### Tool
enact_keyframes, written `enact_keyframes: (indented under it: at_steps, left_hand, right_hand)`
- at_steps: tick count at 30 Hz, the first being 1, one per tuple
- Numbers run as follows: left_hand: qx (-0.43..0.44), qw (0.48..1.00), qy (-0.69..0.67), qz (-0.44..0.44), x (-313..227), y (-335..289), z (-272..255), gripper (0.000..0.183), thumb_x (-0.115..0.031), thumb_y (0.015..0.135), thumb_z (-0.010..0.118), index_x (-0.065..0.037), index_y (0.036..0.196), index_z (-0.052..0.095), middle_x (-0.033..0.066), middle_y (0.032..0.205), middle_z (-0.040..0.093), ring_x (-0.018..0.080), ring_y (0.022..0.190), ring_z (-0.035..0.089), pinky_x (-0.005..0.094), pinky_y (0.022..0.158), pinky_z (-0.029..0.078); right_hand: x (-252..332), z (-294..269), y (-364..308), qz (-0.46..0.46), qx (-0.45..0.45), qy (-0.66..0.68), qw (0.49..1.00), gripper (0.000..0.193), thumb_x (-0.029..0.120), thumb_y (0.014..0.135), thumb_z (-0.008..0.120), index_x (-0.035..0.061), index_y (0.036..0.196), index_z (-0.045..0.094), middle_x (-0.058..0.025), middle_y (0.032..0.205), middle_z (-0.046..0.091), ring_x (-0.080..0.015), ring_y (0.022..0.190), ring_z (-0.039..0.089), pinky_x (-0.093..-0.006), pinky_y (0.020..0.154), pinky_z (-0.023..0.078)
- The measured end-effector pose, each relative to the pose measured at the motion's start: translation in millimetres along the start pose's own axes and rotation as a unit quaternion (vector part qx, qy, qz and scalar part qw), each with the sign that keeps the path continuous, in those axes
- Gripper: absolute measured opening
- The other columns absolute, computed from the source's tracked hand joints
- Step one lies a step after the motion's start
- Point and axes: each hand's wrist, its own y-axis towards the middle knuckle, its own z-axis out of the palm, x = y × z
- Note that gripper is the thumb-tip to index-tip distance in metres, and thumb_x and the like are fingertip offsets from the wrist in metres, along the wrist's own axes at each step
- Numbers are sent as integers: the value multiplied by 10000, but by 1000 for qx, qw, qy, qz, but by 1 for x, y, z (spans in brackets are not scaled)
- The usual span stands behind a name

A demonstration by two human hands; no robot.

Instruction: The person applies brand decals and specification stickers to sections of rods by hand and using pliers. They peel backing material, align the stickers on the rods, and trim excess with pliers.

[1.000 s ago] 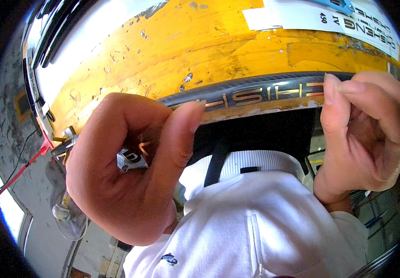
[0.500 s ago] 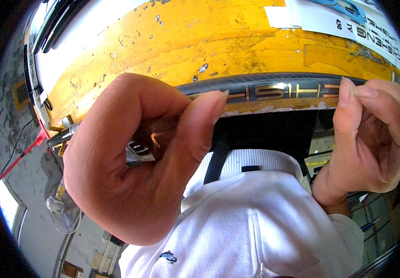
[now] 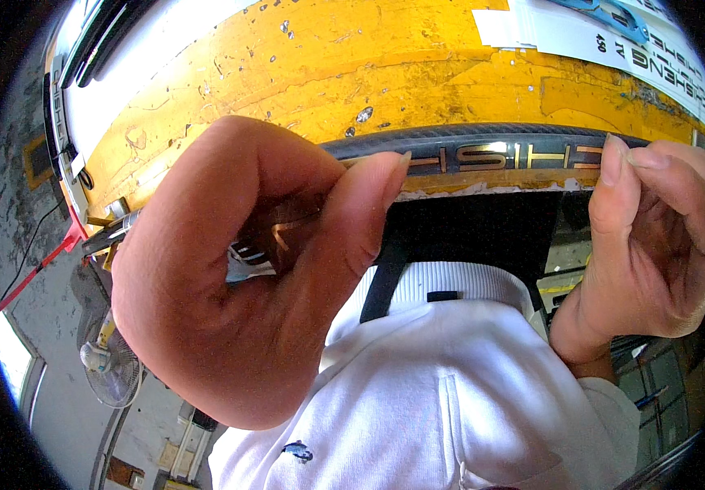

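My left hand [image 3: 230, 269], large in the foreground, is closed in a pinch of thumb and finger at one end of a decal strip with gold letters [image 3: 499, 158]. A gold mark within the curl of that hand suggests that the strip runs on past the pinch. At its other end my right hand [image 3: 654, 237] pinches with thumb and forefinger. The strip lies along or just in front of a dark carbon-fibre tube [image 3: 483, 134] at the near table edge; whether it touches the tube I cannot tell. Both hands partly hide the tube's ends.
The worn yellow table [image 3: 418, 73] spreads beyond the tube. White printed sheets [image 3: 564, 37] lie far right, with a blue tool [image 3: 613, 18] on them. Dark tubes [image 3: 111, 45] rest on white material far left. A fan [image 3: 111, 367] stands lower left.
My left thumb and finger have shifted slightly up and to the right. My right hand has stayed nearly in place, and both pinches are still closed.
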Motion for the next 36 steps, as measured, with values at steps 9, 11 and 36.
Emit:
enact_keyframes:
  at_steps: [9,11,36]
  left_hand:
    - [22,999,-23,-9,-4,-3,-5,185,-71,796,726,-32,712,566,-40,611,509,19,555,402,181,507,292]
    - [13,999,-14,-42,-7,-6,-6,183,-65,795,725,-31,711,566,-39,611,509,17,556,400,179,505,289]
    - [8,999,-8,-37,-5,-2,-1,167,-80,809,709,-23,708,588,-28,606,516,28,547,397,195,497,283]
  right_hand:
    - [10,-3,1,-9,14,-42,999,286,-181,765,621,-45,1013,576,-111,919,574,-149,813,565,-245,708,498]
    - [4,-32,14,-103,159,-144,971,309,-169,777,614,-58,1064,580,-106,900,571,-147,785,563,-246,651,486]
    - [14,7,-28,-66,194,-161,965,546,-126,720,530,-110,1263,483,-214,1158,624,-154,599,632,-247,517,474]
